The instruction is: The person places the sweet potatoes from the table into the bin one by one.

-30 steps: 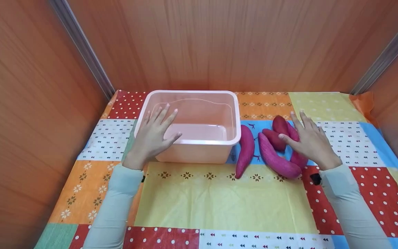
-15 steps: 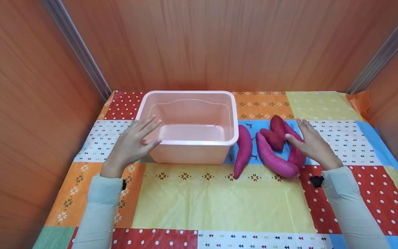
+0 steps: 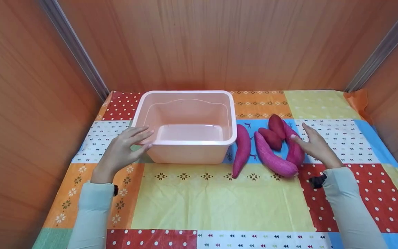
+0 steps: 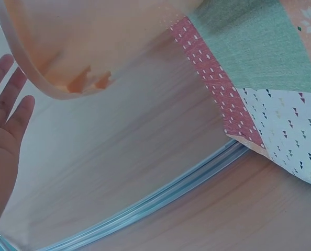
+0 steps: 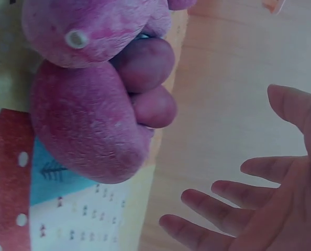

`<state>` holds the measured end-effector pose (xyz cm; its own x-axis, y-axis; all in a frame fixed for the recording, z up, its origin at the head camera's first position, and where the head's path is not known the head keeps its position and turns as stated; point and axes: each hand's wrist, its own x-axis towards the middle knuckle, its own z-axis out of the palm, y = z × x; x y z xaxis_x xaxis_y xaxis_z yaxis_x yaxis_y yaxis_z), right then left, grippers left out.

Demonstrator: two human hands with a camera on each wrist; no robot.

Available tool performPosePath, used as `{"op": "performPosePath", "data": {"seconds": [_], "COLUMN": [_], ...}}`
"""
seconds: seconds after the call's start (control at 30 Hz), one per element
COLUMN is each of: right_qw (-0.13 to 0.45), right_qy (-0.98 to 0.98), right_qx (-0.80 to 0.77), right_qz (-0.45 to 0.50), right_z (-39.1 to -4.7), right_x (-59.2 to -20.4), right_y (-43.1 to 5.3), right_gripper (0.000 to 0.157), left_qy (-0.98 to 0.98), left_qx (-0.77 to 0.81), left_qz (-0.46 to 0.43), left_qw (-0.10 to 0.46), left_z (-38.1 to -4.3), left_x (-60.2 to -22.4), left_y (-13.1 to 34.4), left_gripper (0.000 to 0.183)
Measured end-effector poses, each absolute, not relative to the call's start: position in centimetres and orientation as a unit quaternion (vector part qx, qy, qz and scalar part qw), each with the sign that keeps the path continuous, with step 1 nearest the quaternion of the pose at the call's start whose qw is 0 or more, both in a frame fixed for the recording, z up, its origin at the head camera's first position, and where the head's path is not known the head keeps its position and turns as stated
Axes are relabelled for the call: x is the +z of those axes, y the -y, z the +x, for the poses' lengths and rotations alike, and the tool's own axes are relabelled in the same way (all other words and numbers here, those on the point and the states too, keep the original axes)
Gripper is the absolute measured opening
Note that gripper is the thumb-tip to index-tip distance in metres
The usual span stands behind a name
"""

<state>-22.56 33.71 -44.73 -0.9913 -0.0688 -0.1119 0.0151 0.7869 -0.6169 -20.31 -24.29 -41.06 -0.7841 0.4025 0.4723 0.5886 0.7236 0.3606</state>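
Note:
A pale pink plastic tub (image 3: pixel 192 152) stands on the patchwork cloth. My left hand (image 3: pixel 119 152) is at its front left corner, fingers spread and slightly bent, fingertips overlapping the rim in the head view. In the left wrist view those fingers (image 4: pixel 11 110) show beside the tub wall (image 4: pixel 56 83). Right of the tub lie three long curved pink-purple sweet potatoes, the leftmost one (image 3: pixel 242 148) beside the tub, another (image 3: pixel 275 160) and a third (image 3: pixel 294 148), with two shorter dark red ones (image 3: pixel 271 138) among them. My right hand (image 3: pixel 316 147) hovers beside the third one, holding nothing.
Wood-grain panels (image 3: pixel 199 45) enclose the back and both sides, with metal strips (image 3: pixel 78 52) at the corners. The patchwork cloth (image 3: pixel 219 204) covers the surface. A loose orange cloth flap (image 3: pixel 359 103) bunches at the back right.
My left hand has moved left and toward me, from over the tub to its front left corner. My right hand has turned and lowered slightly beside the sweet potatoes.

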Motion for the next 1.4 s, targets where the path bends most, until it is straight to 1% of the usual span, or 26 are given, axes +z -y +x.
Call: {"op": "performPosePath", "data": {"seconds": [0.17,0.47,0.7,0.9,1.07,1.4], "right_qw": [0.083,0.144,0.155,0.166,0.184,0.206], "right_qy": [-0.935,-0.903,-0.879,-0.858,-0.846,-0.813], "right_qx": [-0.346,-0.399,-0.443,-0.478,-0.488,-0.530], "right_qz": [0.003,0.063,0.086,0.091,0.109,0.124], "right_z": [-22.7,-22.6,-22.6,-22.6,-22.8,-22.7], "right_x": [-45.9,-47.9,-49.0,-49.6,-50.0,-50.7], "right_y": [-34.6,-35.8,-36.0,-36.2,-36.3,-36.4], "right_gripper": [0.085,0.091,0.090,0.090,0.090,0.094], "left_qy": [0.902,0.898,0.900,0.890,0.881,0.887], "left_qx": [-0.260,-0.260,-0.257,-0.255,-0.256,-0.251], "left_qz": [-0.285,-0.293,-0.289,-0.302,-0.310,-0.301], "left_qw": [0.193,0.201,0.200,0.229,0.248,0.243], "left_z": [-20.3,-20.4,-20.3,-20.4,-20.6,-20.4], "left_x": [-41.5,-42.2,-42.6,-43.0,-43.3,-43.0], "left_y": [24.6,25.0,25.1,25.0,24.9,24.9], "left_gripper": [0.044,0.035,0.033,0.029,0.029,0.028]}}
